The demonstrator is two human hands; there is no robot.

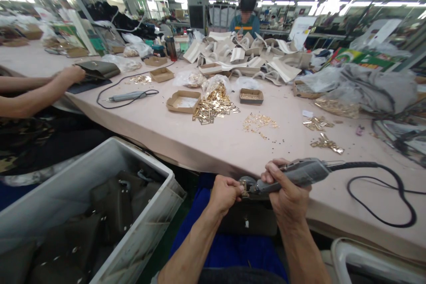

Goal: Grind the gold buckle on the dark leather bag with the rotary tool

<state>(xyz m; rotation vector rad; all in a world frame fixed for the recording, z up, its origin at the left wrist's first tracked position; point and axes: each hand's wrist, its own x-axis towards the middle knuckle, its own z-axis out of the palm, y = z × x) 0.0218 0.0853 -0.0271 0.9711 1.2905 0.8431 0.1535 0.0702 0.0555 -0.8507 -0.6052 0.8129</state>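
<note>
My right hand (pixel 286 186) is wrapped round a grey electric screwdriver (pixel 304 172), its black cord trailing off to the right. The screwdriver's tip points left at a small metal fitting (pixel 245 187) by the table's front edge. My left hand (pixel 226 194) pinches this fitting between thumb and fingers. Below both hands, a dark olive bag (pixel 246 219) lies on my lap, with one small shiny piece on its front. Whether the tip touches a screw is too small to see.
A grey plastic crate (pixel 171 182) of dark bags stands at my left. Gold metal plates (pixel 213 108), tiny gold parts (pixel 258 123) and cardboard trays (pixel 183 102) lie on the table (pixel 213 142). Another screwdriver (pixel 128 96) lies left, near a co-worker's hands (pixel 71 74). Another person (pixel 246 20) sits opposite.
</note>
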